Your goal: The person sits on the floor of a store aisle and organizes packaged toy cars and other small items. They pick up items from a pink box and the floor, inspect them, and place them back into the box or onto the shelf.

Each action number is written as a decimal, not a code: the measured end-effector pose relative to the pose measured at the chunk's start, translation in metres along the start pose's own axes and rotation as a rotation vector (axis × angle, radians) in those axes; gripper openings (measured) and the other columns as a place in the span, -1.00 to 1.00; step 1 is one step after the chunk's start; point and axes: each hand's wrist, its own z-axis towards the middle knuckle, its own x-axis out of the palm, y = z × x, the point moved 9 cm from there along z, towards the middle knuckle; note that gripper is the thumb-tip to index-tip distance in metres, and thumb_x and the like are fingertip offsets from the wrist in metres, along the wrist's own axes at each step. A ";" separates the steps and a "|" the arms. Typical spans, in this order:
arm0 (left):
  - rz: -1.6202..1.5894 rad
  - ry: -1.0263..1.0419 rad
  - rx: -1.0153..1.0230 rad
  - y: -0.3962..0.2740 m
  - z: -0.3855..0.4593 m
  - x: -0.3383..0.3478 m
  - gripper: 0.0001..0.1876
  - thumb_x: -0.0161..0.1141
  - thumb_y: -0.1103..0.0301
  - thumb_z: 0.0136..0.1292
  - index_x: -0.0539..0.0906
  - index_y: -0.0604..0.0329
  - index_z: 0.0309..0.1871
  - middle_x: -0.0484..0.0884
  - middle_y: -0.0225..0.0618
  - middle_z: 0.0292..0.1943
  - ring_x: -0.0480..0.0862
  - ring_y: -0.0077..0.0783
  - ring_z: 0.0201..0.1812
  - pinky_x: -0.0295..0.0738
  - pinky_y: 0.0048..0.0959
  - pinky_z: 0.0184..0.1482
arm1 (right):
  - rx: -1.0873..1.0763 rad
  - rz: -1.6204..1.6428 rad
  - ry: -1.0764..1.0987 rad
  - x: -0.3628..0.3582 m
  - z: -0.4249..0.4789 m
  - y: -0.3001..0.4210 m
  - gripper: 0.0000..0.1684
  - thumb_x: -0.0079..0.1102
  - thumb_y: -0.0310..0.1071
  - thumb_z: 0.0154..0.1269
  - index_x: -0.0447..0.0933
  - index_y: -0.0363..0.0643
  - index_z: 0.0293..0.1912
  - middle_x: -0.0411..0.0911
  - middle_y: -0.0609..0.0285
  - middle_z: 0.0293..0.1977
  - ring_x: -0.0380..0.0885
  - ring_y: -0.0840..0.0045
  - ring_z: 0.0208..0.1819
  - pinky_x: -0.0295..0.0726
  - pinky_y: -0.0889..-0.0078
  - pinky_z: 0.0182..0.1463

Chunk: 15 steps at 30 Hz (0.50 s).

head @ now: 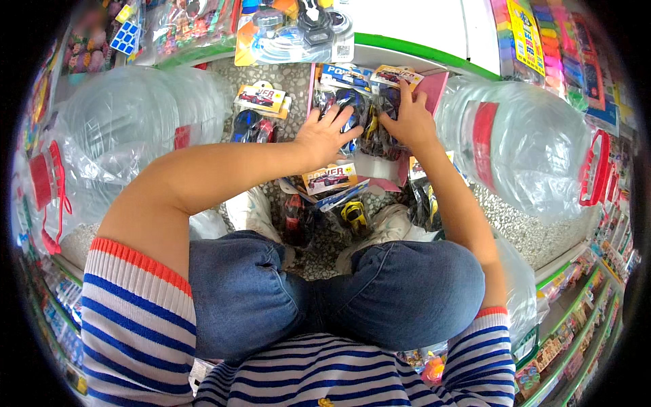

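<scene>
A shallow pink-sided cardboard box [439, 91] on the floor before me holds several toy cars in clear bags with printed header cards. My left hand [328, 133] lies with spread fingers over a blue and black bagged toy car [350, 99] at the box's left. Over the right-hand packs rests my right hand [414, 119], its thumb and fingers apart, touching a dark bagged toy car [389, 102] and its orange header card [395, 75]. Both palms hide parts of the packs. Nearer my feet lie a yellow toy car [354, 214] and a red toy car [293, 216], both bagged.
Large water bottles with red handles, a left one [137, 112] and a right one [529, 142], flank the box. More bagged cars [246, 124] lie on the speckled floor [295, 76] left of it. A green-edged shelf [422, 48] stands ahead; stocked shelves [574, 325] line the right.
</scene>
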 end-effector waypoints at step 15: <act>-0.096 -0.146 0.189 -0.014 0.008 -0.041 -0.32 0.29 0.00 -0.18 0.42 -0.10 0.11 0.08 -0.01 0.24 0.06 0.03 0.26 0.03 0.02 0.15 | -0.136 0.096 0.033 -0.004 0.021 -0.003 -0.19 0.28 -0.01 -0.09 0.20 -0.37 0.00 0.50 -0.22 -0.28 0.51 0.01 -0.21 0.50 0.19 -0.13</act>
